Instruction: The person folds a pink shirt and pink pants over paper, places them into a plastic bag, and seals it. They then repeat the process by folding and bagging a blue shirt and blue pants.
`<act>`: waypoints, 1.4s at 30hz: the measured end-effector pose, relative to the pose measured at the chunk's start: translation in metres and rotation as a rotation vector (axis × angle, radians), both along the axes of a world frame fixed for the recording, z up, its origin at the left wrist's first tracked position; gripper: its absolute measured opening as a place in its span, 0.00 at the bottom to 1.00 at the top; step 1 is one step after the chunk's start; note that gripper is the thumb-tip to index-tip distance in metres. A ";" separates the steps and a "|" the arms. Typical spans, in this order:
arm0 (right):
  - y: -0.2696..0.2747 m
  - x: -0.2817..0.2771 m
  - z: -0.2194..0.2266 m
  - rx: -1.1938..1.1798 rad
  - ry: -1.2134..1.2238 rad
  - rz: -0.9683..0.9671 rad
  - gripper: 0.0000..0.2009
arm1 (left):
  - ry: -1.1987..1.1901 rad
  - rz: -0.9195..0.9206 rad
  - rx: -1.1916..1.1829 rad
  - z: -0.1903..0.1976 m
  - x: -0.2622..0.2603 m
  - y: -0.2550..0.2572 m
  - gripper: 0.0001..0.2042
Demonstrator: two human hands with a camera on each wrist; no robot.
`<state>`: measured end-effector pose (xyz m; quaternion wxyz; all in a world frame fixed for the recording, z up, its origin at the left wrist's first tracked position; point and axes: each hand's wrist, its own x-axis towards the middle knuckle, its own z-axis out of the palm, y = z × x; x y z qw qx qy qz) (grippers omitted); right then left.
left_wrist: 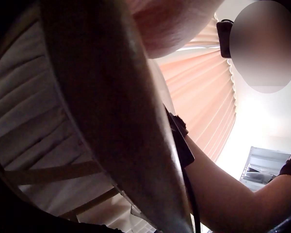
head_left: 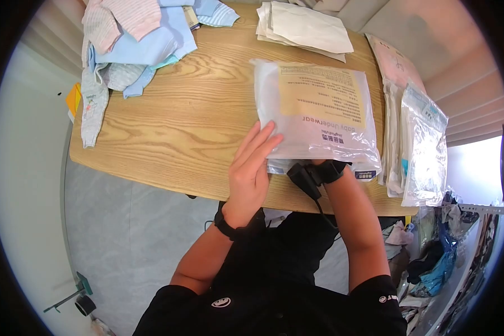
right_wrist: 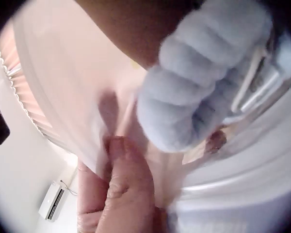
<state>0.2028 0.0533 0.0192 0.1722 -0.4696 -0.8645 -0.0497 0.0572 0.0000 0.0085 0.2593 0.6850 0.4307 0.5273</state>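
Note:
A clear plastic bag (head_left: 319, 131) printed "Baby Underwear", with a yellowish panel, lies over the right part of the table in the head view. At its left edge my left hand (head_left: 251, 176) pinches the plastic, fingers on top; its thumb (right_wrist: 128, 187) shows in the right wrist view. My right hand (right_wrist: 136, 24) is under the bag's upper layer, so the head view shows only its wrist strap and forearm. Beside that hand, a folded light-blue soft garment (right_wrist: 199, 82) sits against the plastic. The right fingers are hidden, and I cannot tell whether they grip it.
Baby clothes (head_left: 143, 42) in blue, pink and grey are heaped at the table's back left. White paper-like sheets (head_left: 305, 28) lie at the back. More packaged bags (head_left: 425, 145) stand along the right edge. Bare wood (head_left: 196, 117) shows left of the bag.

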 end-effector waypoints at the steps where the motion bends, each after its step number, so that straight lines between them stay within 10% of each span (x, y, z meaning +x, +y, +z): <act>1: 0.004 0.001 0.000 -0.006 0.000 0.005 0.11 | 0.007 -0.002 0.004 -0.001 0.000 0.000 0.20; 42: 0.038 -0.011 0.023 -0.184 0.044 0.186 0.10 | -0.055 0.060 0.025 -0.007 -0.001 -0.004 0.19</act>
